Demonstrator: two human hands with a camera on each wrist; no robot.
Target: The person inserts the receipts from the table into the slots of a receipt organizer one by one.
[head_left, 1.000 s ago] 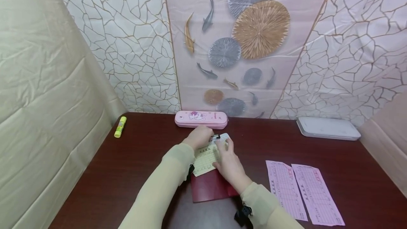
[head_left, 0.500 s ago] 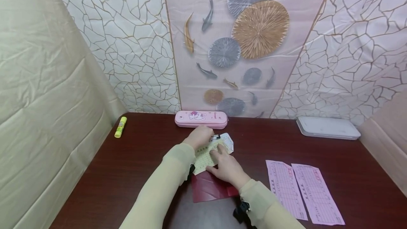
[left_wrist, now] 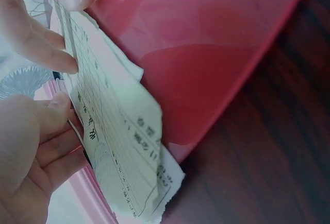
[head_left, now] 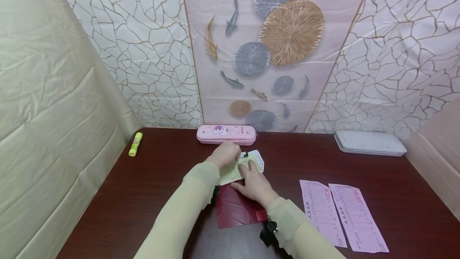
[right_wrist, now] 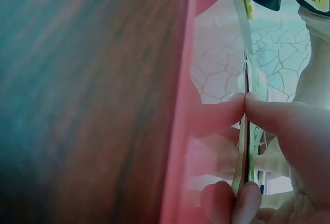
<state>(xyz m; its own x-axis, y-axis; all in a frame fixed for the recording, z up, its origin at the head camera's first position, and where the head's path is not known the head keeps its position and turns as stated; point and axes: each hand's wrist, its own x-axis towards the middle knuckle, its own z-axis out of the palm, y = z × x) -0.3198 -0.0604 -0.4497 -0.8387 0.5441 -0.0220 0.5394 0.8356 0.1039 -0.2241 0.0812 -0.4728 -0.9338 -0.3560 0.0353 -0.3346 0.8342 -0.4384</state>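
Observation:
In the middle of the table lies a glossy red folder [head_left: 237,207], with a silver-and-black clip [head_left: 243,155] at its far edge. My left hand [head_left: 225,155] pinches the clip there; thumb and fingers show on it in the left wrist view. Pale yellow printed forms [left_wrist: 121,136] and a whitish sheet [head_left: 258,159] lie together on the folder, their far edge at the clip. My right hand [head_left: 256,185] lies with spread fingers over the forms. Its thumb [right_wrist: 268,112] touches down near their close edge. The clip's inside is hidden.
A pink pencil case [head_left: 226,135] stands just behind the left hand. Two pink printed slips [head_left: 322,213] lie to the right. A pale flat case [head_left: 370,143] is at the back right, and a yellow glue stick [head_left: 135,144] at the far left.
The yellow forms have slid away from me towards the clip, baring more of the folder. My right hand has shifted left and its fingers lie lower. The left hand stays at the clip.

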